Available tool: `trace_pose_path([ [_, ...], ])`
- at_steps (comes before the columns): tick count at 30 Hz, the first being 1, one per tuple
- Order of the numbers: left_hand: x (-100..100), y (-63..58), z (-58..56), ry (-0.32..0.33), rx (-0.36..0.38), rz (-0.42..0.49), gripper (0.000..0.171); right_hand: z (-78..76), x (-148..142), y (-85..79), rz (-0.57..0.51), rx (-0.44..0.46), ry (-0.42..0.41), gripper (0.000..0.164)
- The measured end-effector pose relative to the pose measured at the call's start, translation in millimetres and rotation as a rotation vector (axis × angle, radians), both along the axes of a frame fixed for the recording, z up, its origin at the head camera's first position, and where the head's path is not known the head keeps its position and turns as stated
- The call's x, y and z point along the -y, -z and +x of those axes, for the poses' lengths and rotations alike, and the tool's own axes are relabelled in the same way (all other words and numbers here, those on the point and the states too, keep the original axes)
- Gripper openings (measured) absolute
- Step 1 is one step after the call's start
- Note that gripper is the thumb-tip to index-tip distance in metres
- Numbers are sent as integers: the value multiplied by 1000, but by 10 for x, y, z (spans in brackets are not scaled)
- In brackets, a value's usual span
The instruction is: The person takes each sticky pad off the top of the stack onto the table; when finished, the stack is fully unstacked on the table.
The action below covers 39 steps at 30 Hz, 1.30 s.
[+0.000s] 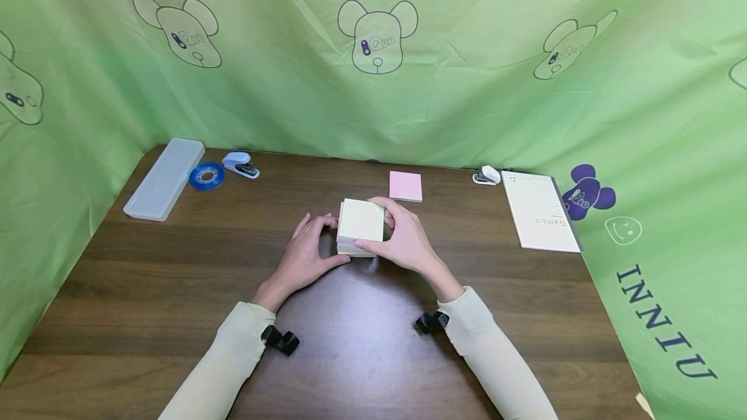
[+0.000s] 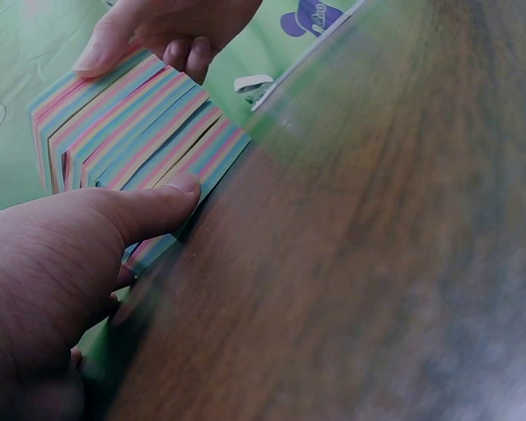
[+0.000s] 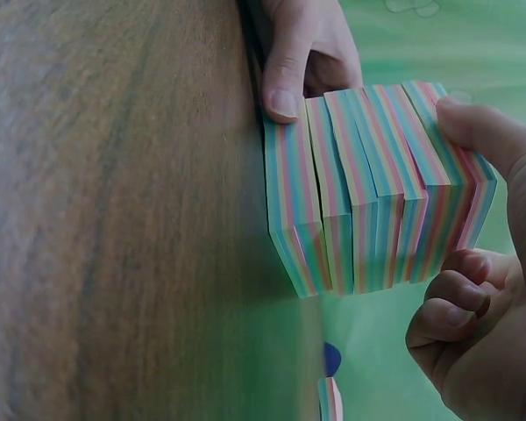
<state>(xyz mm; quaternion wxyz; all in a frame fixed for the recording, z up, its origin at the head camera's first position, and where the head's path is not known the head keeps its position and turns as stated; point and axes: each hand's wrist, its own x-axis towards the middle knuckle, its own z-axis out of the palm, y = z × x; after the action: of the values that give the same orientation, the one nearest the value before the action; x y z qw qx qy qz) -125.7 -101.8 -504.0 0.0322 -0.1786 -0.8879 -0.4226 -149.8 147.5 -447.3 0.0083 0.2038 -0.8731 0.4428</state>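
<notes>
Reference: the stack of sticky-note pads [image 1: 360,220] is the clock centre, with 12 o'clock at the far edge of the table [image 1: 175,316]. The stack stands on the table between the hands, pads laid flat one on another, their edges not fully flush. The left hand [image 1: 301,260], at 8 o'clock, is clamped on the lower pads, its thumb on the near side and its fingers at the left side. The right hand [image 1: 406,238], between 3 and 4 o'clock, grips the upper pads between thumb and fingers. Step in hand, as judged: stacking the pads and aligning their edges. The next move probably calls for even inward pressure from both hands to square the column, then placing the loose pink pad [image 1: 405,185], near the stack at 2 o'clock, on top; uneven pressure could topple the upper pads. Containers: one translucent case [image 1: 165,180], well apart, between 9 and 10 o'clock; it appears closed, and its contents, if any, cannot be made out.
</notes>
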Motion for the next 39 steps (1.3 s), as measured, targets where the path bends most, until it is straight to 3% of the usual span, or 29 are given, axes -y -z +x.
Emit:
trace_pose_path([
  [21, -2, 5, -1, 1, -4, -5, 73, -13, -39, -19, -37, -20, 11, 75],
  [39, 2, 15, 0, -4, -5, 3, 73, -77, -179, -78, -102, -58, 91, 74],
])
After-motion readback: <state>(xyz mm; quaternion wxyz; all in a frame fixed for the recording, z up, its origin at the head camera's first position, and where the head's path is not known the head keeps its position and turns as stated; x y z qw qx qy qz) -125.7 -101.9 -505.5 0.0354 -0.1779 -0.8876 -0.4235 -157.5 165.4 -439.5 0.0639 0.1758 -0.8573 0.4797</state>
